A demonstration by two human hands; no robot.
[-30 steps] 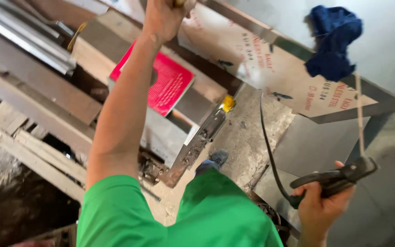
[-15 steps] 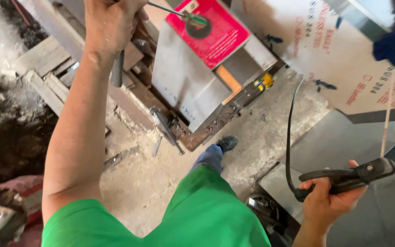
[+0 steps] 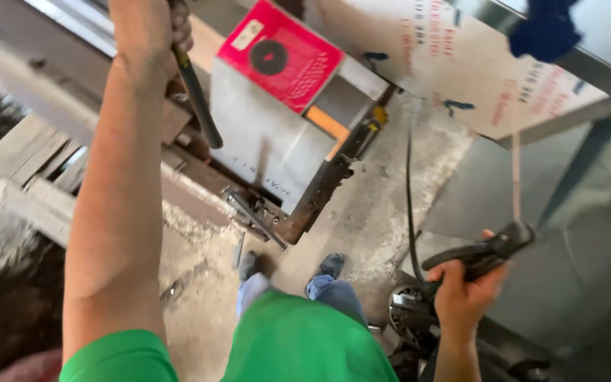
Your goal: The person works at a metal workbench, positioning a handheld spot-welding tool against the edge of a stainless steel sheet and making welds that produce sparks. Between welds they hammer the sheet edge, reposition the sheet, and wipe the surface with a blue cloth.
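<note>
The raised left hand [image 3: 151, 32] grips a dark-handled tool [image 3: 196, 92] at far left while the right hand [image 3: 464, 293] clasps the black grinder handle [image 3: 479, 255] at near right, best held firmly, cable clear.

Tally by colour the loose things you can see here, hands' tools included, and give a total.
Black: 2, the handled tool in the left hand, the power tool handle in the right hand
Red: 1, flat packet
Blue: 1, cloth
Total: 4
</note>
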